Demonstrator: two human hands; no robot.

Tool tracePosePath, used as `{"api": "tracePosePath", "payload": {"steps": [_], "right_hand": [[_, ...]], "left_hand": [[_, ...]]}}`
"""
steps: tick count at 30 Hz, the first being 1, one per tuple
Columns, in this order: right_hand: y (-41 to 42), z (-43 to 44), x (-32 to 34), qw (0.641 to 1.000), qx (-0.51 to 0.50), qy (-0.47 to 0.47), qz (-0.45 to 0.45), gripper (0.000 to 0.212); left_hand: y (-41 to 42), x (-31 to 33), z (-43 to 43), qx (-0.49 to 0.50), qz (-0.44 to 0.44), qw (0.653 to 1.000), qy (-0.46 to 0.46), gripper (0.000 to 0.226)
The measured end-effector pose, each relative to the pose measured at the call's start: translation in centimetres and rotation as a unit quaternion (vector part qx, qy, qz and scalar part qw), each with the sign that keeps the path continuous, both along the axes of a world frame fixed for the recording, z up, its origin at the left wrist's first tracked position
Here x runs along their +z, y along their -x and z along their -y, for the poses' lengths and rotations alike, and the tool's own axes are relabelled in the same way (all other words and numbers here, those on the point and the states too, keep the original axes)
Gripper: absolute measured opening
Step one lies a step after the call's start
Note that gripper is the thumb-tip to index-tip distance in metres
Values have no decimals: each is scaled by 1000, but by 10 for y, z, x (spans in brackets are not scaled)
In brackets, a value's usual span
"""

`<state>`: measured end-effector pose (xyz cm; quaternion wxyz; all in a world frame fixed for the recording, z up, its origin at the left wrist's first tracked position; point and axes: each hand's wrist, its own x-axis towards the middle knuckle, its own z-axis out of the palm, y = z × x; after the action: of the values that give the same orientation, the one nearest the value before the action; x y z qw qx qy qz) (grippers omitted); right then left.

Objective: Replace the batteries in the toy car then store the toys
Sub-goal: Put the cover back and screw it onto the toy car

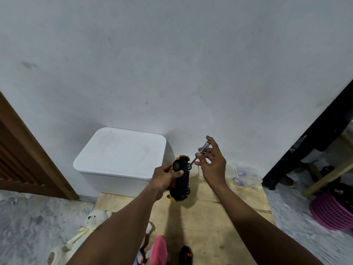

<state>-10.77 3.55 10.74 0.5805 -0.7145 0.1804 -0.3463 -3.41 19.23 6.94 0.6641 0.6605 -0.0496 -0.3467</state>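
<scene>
My left hand (165, 175) holds a yellow toy car (180, 178) in the air, turned so its black underside and wheels face me. My right hand (211, 161) grips a screwdriver (199, 153) with a clear handle, fingers partly spread. The screwdriver's tip touches the car's underside near the upper wheel. A white storage box (122, 155) with its lid on stands against the wall behind the car. A white teddy bear (89, 224) and a pink plush toy (158, 249) lie on the floor near me. A black remote control (186, 254) lies beside the pink toy.
A wooden board (219, 217) covers the floor under my arms. A clear plastic container (245, 174) sits by the wall at the right. A pink basket (332, 211) stands at far right below dark furniture (315, 142). A brown wooden door (23, 155) is at the left.
</scene>
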Motion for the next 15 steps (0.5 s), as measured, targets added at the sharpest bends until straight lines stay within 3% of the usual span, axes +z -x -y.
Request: {"api": "tracePosePath", "payload": {"steps": [9, 15], "right_hand": [[0, 7, -1, 998, -11, -55, -1, 65], [0, 11, -1, 997, -16, -75, -18, 66]], "left_hand": [[0, 1, 4, -30, 11, 999, -7, 43], [-3, -2, 2, -89, -26, 995, -22, 57]]}}
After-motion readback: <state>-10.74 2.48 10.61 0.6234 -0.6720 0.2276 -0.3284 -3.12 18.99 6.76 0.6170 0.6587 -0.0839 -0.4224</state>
